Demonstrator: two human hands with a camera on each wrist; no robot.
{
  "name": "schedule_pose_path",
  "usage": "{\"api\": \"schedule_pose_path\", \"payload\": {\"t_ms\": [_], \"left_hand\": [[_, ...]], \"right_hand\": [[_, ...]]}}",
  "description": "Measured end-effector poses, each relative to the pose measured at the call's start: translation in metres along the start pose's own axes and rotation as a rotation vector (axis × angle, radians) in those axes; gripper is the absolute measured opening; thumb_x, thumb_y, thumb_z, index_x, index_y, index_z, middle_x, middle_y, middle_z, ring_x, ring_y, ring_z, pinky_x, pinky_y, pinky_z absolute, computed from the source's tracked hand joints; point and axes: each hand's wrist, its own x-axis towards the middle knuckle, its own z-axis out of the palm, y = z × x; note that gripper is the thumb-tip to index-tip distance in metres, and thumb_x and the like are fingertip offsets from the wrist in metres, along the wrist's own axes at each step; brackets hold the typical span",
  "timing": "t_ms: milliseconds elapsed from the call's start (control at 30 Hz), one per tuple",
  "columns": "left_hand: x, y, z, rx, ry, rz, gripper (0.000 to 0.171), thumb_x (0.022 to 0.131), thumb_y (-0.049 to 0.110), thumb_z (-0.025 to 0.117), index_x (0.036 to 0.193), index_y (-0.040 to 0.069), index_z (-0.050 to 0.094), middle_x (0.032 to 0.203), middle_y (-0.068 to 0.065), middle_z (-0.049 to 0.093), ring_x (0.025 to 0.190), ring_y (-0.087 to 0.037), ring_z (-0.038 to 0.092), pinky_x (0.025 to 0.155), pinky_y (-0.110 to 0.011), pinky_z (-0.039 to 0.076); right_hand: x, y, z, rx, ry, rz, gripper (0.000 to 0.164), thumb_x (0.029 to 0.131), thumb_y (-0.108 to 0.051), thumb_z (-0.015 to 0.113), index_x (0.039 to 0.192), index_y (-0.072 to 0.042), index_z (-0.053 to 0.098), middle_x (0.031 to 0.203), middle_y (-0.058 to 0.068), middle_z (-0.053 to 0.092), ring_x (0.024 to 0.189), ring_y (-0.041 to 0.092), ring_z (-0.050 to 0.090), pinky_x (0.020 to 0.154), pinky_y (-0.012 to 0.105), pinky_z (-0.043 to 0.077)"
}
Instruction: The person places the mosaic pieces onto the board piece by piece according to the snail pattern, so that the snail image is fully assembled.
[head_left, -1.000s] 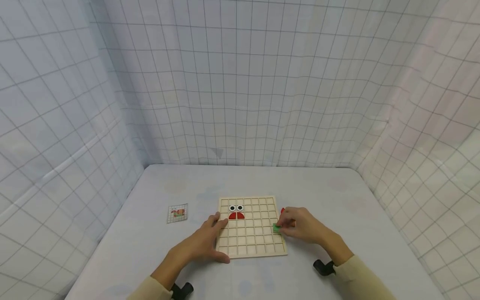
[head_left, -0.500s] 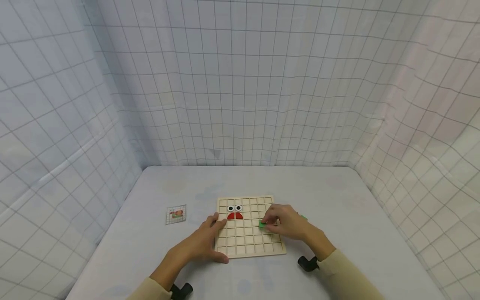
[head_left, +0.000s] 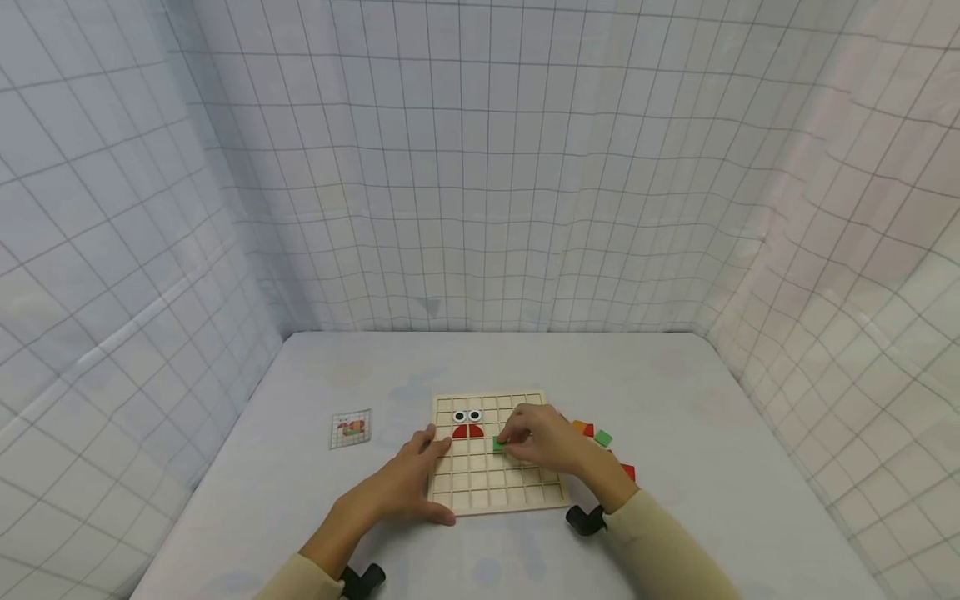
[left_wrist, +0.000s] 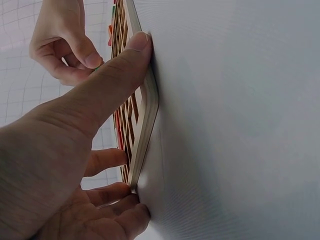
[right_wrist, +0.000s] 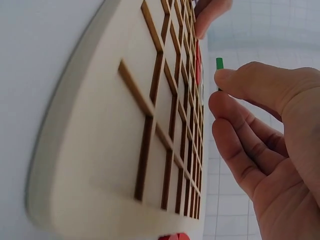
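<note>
- While the eyes (head_left: 460,416) plus two red bits (head_left: 476,431) are in, loose tiles (head_left: 603,437) off the board (head_left: 480,498)'s right edge aren't
- Right hand (head_left: 551,437)'s got a green tile (head_left: 498,445) pinched, unplaced
- Left hand (head_left: 401,483)'s spread, bracing the left edge

head: above, facing forward-down; wrists: close, low; shared: gridded board (head_left: 478,480)

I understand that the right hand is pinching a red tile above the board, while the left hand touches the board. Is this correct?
Not quite: the tile is green, not red, as the right wrist view shows. The right hand does pinch it above the board, and the left hand touches the board.
</note>
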Motion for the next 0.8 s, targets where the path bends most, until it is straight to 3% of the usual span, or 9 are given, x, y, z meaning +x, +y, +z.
{"api": "schedule_pose_path", "payload": {"t_ms": [133, 367, 533, 800], "left_hand": [[0.0, 0.0, 0.0, -0.003, -0.003, -0.002, 0.123, 0.078, 0.042, 0.112, 0.174, -0.001, 0.047, 0.185, -0.036, 0.03, 0.17, -0.059, 0.038, 0.13, -0.073, 0.046], [0.001, 0.001, -0.002, -0.01, 0.004, -0.004, 0.123, 0.078, 0.041, 0.111, 0.175, 0.0, 0.046, 0.185, -0.037, 0.029, 0.17, -0.06, 0.039, 0.13, -0.073, 0.046], [0.001, 0.0, -0.002, -0.026, 0.0, -0.002, 0.123, 0.078, 0.04, 0.112, 0.174, -0.001, 0.046, 0.185, -0.038, 0.03, 0.17, -0.061, 0.038, 0.131, -0.074, 0.045], [-0.001, 0.001, -0.001, -0.034, -0.006, -0.013, 0.125, 0.078, 0.04, 0.112, 0.175, 0.0, 0.046, 0.187, -0.037, 0.028, 0.171, -0.061, 0.036, 0.13, -0.074, 0.046]], "right_hand": [[0.007, -0.003, 0.007, 0.007, -0.03, 0.042, 0.008, 0.103, -0.006, 0.088, 0.109, -0.011, 0.091, 0.111, 0.002, 0.08, 0.098, 0.005, 0.074, 0.089, 0.02, 0.064], [0.02, -0.01, 0.014, -0.032, -0.044, 0.062, 0.008, 0.105, -0.009, 0.086, 0.11, -0.012, 0.092, 0.106, 0.0, 0.08, 0.091, 0.003, 0.063, 0.082, 0.019, 0.059], [0.026, -0.014, 0.018, -0.034, -0.065, 0.122, 0.009, 0.105, -0.011, 0.086, 0.11, -0.013, 0.094, 0.107, -0.001, 0.08, 0.093, 0.003, 0.063, 0.085, 0.019, 0.059], [0.03, -0.015, 0.026, -0.062, -0.057, 0.106, 0.008, 0.105, -0.009, 0.087, 0.108, -0.011, 0.094, 0.108, 0.001, 0.08, 0.093, 0.003, 0.064, 0.082, 0.018, 0.059]]}}
